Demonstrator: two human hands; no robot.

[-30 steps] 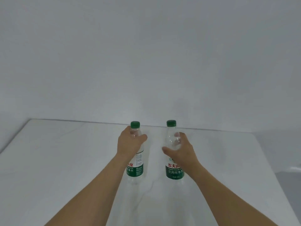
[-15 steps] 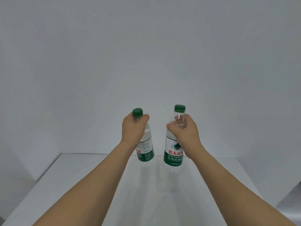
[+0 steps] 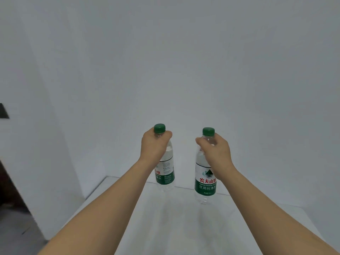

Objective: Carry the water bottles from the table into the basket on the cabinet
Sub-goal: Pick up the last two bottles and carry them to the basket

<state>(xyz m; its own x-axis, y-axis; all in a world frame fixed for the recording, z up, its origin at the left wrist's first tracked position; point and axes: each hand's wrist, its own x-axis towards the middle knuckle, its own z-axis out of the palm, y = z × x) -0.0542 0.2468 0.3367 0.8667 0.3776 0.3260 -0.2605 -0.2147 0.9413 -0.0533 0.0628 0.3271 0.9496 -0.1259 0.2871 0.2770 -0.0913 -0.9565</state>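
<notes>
We hold both bottles by their necks, left hand (image 3: 153, 144) and right hand (image 3: 216, 151) wrapped tight; the left bottle (image 3: 166, 173) or right bottle (image 3: 205, 183) may slip while swinging.

Setting: bare, staged indoor room, kind uncertain. Plain white walls (image 3: 184, 61) beyond both hands; smooth white tabletop (image 3: 174, 218) beneath them; dark brown panel (image 3: 7, 184) far left of left hand.
</notes>
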